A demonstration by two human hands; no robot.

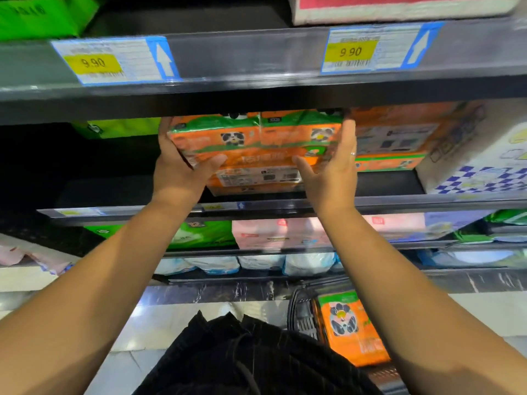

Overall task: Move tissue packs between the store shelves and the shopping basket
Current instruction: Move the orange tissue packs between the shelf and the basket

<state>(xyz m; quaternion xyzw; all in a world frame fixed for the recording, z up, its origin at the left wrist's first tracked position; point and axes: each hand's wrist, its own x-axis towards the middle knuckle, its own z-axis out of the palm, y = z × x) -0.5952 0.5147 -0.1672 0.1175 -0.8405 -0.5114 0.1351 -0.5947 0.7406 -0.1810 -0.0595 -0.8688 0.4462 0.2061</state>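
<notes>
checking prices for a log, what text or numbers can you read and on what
"9.90": left price tag on the upper shelf edge
"9.90": right price tag, same edge
"12": green pack below
held orange pack: print too blurred to read

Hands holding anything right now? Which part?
Yes: the orange tissue pack, clasped at its two ends, with the left hand on the left end and the right hand on the right end.

orange panda tissue pack [253, 149] up at middle shelf [385, 185] front edge, tilted, label side showing, held between left hand [182, 166] and right hand [333, 169]. second orange pack [352, 329] standing on end in black basket [298, 309] down below.
</notes>
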